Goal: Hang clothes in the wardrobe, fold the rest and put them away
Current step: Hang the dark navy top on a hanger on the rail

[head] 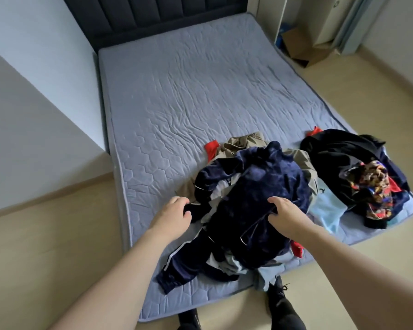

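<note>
Bedroom seen from above, at the foot of a bed. A quilted grey-blue mattress point(177, 96) fills the centre, with a dark padded headboard point(153, 17) at its far end and pale walls on the left. Light wood-look floor point(57, 234) borders the bed on both sides. At upper right stands an open pale wardrobe point(329, 17), with a brown cardboard box point(303, 48) on the floor beside it.

Two heaps of unfolded clothes lie on the near end of the mattress. The nearer, central heap is topped by a navy velvet jacket point(260, 186) with thin white piping; one navy sleeve trails toward the near edge. Under and behind it show a khaki garment point(243, 141), a red garment point(211, 148), grey and white fabric, and a light blue garment point(327, 210) on its right. The second heap, near the right edge, consists of a black garment point(339, 158) with a multicoloured patterned fabric point(372, 182) lying on top.

The left hand point(172, 213) is at the left edge of the central heap, fingers curled into dark fabric of the jacket. The right hand point(284, 213) rests on top of the jacket, fingers bent and pinching a fold of the velvet. Both forearms are bare. Black shoes point(281, 306) show on the floor at the foot of the mattress.
</note>
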Demonstrator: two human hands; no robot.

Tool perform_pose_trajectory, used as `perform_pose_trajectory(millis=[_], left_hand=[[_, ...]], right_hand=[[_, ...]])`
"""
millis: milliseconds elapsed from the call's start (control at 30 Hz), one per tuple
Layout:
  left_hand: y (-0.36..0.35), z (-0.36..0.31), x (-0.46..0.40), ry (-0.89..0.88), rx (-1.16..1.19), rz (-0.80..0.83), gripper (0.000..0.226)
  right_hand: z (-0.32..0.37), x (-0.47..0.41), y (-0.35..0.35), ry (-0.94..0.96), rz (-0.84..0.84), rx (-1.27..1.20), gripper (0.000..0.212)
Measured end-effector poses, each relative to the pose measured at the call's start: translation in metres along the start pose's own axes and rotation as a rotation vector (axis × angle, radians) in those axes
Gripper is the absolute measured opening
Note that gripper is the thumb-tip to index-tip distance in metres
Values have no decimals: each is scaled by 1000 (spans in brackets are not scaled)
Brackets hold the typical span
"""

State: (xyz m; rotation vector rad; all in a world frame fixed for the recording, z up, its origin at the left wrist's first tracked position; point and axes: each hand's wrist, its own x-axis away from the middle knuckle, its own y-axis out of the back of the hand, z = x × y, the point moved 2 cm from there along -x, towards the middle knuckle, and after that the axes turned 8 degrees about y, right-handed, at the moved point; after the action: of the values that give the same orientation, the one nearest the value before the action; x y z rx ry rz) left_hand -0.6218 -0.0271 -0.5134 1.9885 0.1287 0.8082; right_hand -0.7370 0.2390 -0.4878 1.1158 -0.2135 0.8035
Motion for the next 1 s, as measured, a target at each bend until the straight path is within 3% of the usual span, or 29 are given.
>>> perform_pose_trajectory(millis=[133,267,367,467,567,733,900,1000], left_hand=[[-31,-76,-38,29,76,1,37],[-70,-158,-104,103,132,74,39],[-98,-211,-162,114,130,120,42],[-130,-262,-232,101,142,124,45],[-162,-300,-294,153,230,136,55],[-210,-319,-365,193,187,29,79],[-248,-306,-358,14,101,171,52],[-253,-293,-321,-122,46,214,35]], right_hand=[[-84,-44,31,-94,9,-55,53],[-166,-107,62,-132,19,-66,29],[-207,-151,73,-152,1,-104,35],[-244,-203,73,-157,-33,-149,20],[-275,-252,65,-144,-43,-170,32],[-307,-319,51,-97,-7,-121,55],[-337,-364,40,-96,-63,-197,62],[-332,-376,39,-286,-95,-506,55]])
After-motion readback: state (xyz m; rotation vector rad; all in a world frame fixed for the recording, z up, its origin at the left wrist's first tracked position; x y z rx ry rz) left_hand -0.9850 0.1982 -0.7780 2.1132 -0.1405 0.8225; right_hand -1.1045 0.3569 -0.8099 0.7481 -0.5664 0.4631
